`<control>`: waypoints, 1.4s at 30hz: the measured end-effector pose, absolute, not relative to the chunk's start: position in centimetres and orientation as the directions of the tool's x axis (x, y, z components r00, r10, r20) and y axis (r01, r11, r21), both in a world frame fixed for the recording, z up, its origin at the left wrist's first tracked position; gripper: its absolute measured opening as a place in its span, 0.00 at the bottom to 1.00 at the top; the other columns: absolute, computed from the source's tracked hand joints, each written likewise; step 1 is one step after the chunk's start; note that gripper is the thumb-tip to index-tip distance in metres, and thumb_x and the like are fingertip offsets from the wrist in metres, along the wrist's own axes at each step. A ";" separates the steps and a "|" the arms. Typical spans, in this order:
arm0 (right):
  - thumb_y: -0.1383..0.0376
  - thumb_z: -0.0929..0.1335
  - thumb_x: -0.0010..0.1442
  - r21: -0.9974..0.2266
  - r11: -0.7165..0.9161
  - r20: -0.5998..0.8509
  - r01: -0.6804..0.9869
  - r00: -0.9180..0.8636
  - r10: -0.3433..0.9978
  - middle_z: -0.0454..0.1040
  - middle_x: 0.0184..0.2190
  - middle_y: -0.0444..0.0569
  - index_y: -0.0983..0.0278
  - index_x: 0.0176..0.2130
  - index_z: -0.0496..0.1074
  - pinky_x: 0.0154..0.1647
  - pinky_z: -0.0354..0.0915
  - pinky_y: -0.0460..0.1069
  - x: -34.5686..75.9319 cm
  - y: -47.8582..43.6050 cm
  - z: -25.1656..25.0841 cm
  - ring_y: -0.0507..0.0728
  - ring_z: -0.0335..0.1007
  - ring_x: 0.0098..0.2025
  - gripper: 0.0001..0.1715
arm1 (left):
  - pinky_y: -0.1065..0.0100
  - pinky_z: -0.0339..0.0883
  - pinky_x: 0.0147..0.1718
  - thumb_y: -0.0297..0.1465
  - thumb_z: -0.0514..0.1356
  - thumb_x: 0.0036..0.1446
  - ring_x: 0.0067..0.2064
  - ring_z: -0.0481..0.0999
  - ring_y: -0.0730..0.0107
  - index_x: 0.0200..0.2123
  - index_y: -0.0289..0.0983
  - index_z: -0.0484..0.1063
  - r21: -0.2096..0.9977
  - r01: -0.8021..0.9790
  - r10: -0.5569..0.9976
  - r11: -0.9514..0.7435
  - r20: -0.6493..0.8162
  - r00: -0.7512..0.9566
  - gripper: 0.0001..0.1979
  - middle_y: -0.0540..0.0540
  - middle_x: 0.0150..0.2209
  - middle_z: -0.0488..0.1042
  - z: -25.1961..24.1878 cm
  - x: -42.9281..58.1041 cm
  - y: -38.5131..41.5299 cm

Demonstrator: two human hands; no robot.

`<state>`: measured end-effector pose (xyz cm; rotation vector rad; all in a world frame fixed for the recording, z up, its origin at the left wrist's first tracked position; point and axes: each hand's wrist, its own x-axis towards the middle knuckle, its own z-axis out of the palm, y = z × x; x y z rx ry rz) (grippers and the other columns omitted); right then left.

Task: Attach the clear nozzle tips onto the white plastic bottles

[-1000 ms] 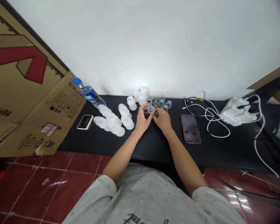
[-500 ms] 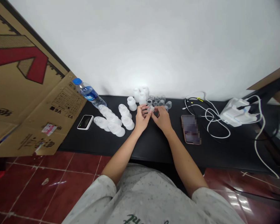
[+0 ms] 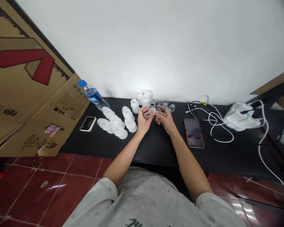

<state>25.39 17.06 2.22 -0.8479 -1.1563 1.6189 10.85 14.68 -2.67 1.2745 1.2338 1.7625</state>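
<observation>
Between my hands, over the black table, is a small clear plastic cap point(image 3: 152, 111). My left hand point(image 3: 144, 120) pinches it between thumb and fingers. Close on its right side is my right hand point(image 3: 165, 119), its index finger lifted and the other fingers partly curled. Whether a right fingertip touches the cap's rim I cannot tell. Just beyond my hands lie several loose clear caps point(image 3: 171, 108) and translucent rings point(image 3: 152, 104). Open-necked white bottles point(image 3: 145, 101) stand behind my left hand. Several white bottles with clear tops point(image 3: 118, 130) are grouped to the left.
A water bottle point(image 3: 93, 95) with a blue cap and a small white device point(image 3: 88, 124) are at the left, beside a large cardboard box point(image 3: 38, 104). On the right lie a phone point(image 3: 193, 133), tangled white cables point(image 3: 213, 126) and a white power adapter point(image 3: 239, 116). A white wall rises behind.
My right fingers have drawn slightly away from the cap, and the index finger has lifted. My left hand keeps the cap in nearly the same place. The view has shifted slightly.
</observation>
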 end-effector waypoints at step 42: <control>0.45 0.64 0.74 -0.507 -0.482 -0.044 -0.715 -0.536 0.843 0.69 0.25 0.41 0.63 0.56 0.78 0.18 0.56 0.45 25.5 15.9 3.2 0.50 0.44 0.19 0.29 | 0.53 0.83 0.54 0.42 0.77 0.58 0.52 0.87 0.54 0.46 0.39 0.83 0.905 -0.039 0.849 -0.424 0.383 -0.363 0.18 0.40 0.49 0.84 -1.5 10.9 14.4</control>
